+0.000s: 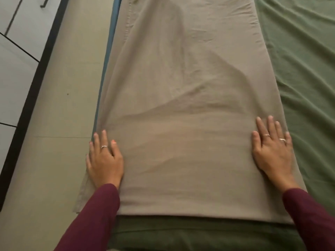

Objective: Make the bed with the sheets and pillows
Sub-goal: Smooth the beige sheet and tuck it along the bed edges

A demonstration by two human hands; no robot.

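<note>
Under both flat hands (104,162) (272,151), beige sheet (181,105)

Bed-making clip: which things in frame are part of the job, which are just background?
Part of the job:
- beige sheet, folded into a long strip
- green sheet spread beneath it
- left hand and right hand, flat on the strip's near end
- blue mattress edge

Background:
- tan floor
- dark skirting strip
- white cupboard doors

Two sheets (181,105), two hands (104,163).
</note>
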